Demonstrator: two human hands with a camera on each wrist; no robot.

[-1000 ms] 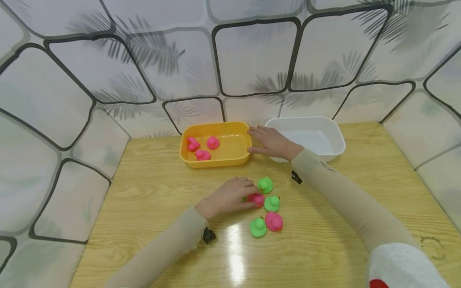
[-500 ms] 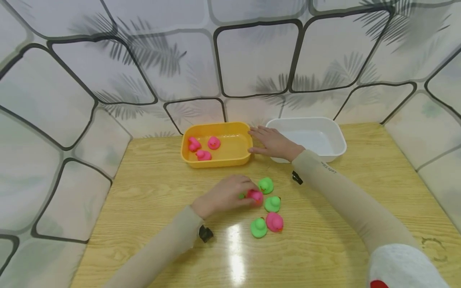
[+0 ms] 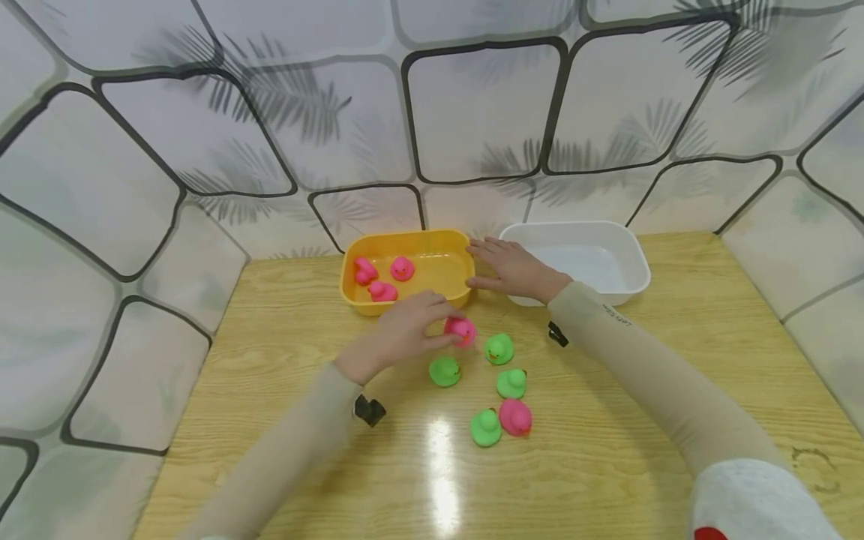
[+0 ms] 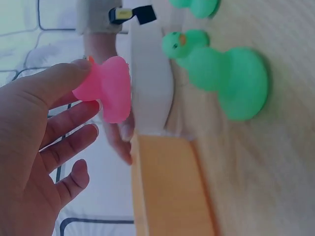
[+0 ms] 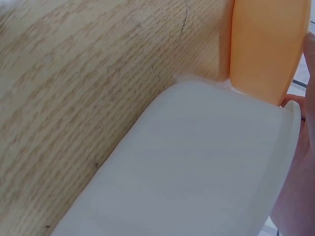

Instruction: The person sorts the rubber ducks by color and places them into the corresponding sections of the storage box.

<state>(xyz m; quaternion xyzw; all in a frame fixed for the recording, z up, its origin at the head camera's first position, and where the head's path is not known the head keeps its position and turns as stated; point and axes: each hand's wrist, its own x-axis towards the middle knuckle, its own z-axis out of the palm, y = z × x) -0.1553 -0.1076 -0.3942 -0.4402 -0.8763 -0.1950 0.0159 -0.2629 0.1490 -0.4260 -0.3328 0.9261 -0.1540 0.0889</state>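
My left hand [image 3: 408, 330] pinches a pink rubber duck [image 3: 461, 331] between thumb and fingertips, raised over the table just in front of the yellow tray [image 3: 439, 304]. In the left wrist view the pink duck [image 4: 110, 89] is clear of the wood, and the lower fingers are loosely bent. Several pink ducks [image 3: 382, 292] lie in the tray's left half. My right hand [image 3: 516, 268] reaches across the white tray [image 3: 628, 289], its fingers extended, fingertips at the yellow tray's right rim. Below my left hand sits a green duck [image 3: 445, 371].
More green ducks, one at the back [image 3: 499, 349], another in the middle [image 3: 511, 383] and one in front [image 3: 485, 427], stand on the wooden table [image 3: 607, 450]. A pink duck [image 3: 516, 417] is beside the front one. A patterned wall covering [image 3: 479, 112] rises behind the trays.
My left hand has lifted the pink duck from among the green ones and carried it back and left toward the yellow tray, uncovering a green duck. The right hand has stayed in place.
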